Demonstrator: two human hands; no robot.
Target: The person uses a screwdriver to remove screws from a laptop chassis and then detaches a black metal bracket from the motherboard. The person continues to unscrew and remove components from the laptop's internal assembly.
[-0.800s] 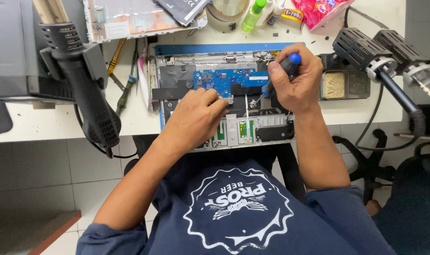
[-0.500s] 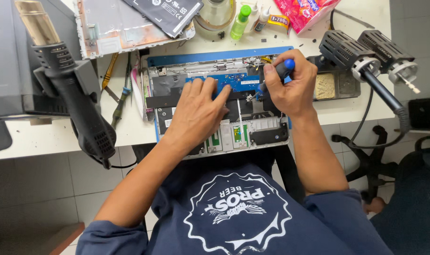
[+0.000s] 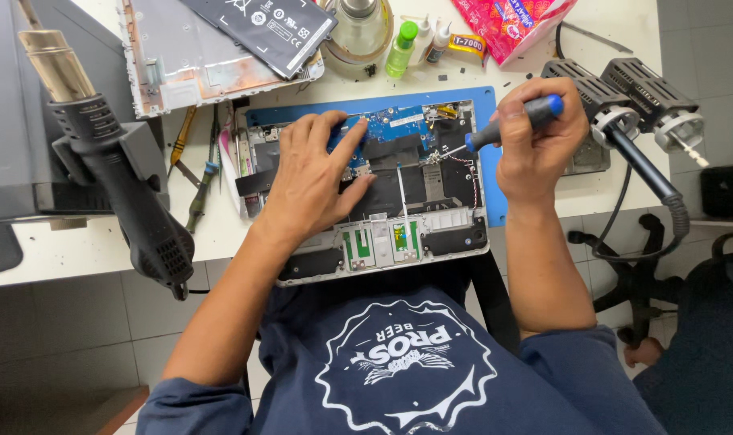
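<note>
From above, I saw an opened laptop (image 3: 383,209) lying flat on a blue mat (image 3: 495,193) at the near edge of a white desk (image 3: 221,234), its insides bared. My left hand (image 3: 314,181) lay palm down on it, fingers spread, the forefinger touching the blue circuit board (image 3: 403,125) at the laptop's twelve o'clock. My right hand (image 3: 540,145), at three o'clock, had its fingers closed around a blue-capped screwdriver (image 3: 511,121), tip resting near thin wires beside the board. I judged the laptop stiff and light but fragile inside; it seemed best held by its metal rim, not the board or wires. At nine o'clock a black heat gun (image 3: 129,193) stood in a holder. At eleven o'clock lay the removed cover (image 3: 189,68) with a black battery (image 3: 262,24) on it. Small bottles (image 3: 403,44) stood at twelve, black lamps (image 3: 624,97) at two. Grey floor tiles and an office chair (image 3: 648,274) showed below.
</note>
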